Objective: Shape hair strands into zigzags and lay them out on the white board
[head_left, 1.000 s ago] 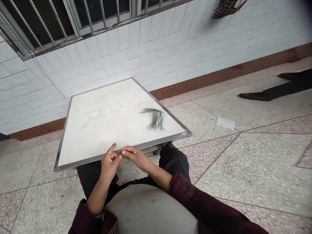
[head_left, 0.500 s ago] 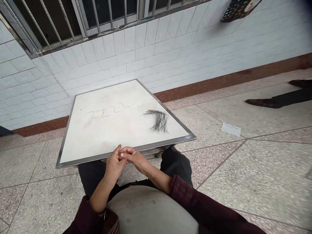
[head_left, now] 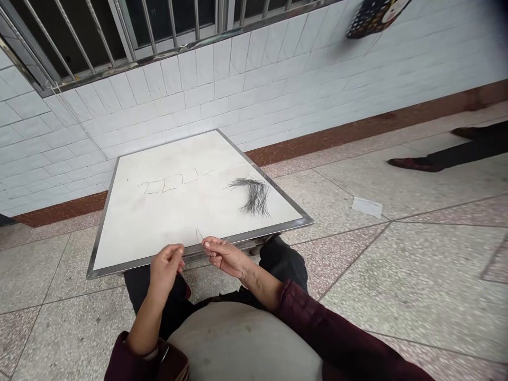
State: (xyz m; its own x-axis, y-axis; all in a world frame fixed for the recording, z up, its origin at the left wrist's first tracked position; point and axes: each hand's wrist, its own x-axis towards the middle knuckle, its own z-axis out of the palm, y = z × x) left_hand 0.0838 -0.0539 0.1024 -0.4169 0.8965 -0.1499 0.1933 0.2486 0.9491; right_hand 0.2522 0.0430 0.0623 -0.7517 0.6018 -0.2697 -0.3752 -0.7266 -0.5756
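The person sits at a low table with a white top [head_left: 159, 222] and a grey metal edge. Both hands are in front of the near edge of this table, and they are apart from each other. The right hand [head_left: 225, 256] pinches a thin wire [head_left: 199, 234] between the thumb and the forefinger, while its other fingers are curled below. The wire is bent, and a narrow loop of it rises from the fingertips, seen against the white surface close to the near edge. The left hand [head_left: 164, 266] is beside it, with the fingers curled inward and the thumb near the forefinger; whether these fingers hold something, one cannot tell.

On the table top, to the right, lies a loose pile of dark thin strands [head_left: 256, 197], many of them crossing one another. Toward the middle and the left there is a row of thin zigzag pieces [head_left: 172, 182], well apart from the pile. They are too fine to count surely.

Behind the table is a wall of white tiles [head_left: 178, 106], with a barred window [head_left: 159, 26] above. On the floor at the right lies a white paper [head_left: 367, 206], and farther away one sees the dark shoes [head_left: 415, 164] of another person.
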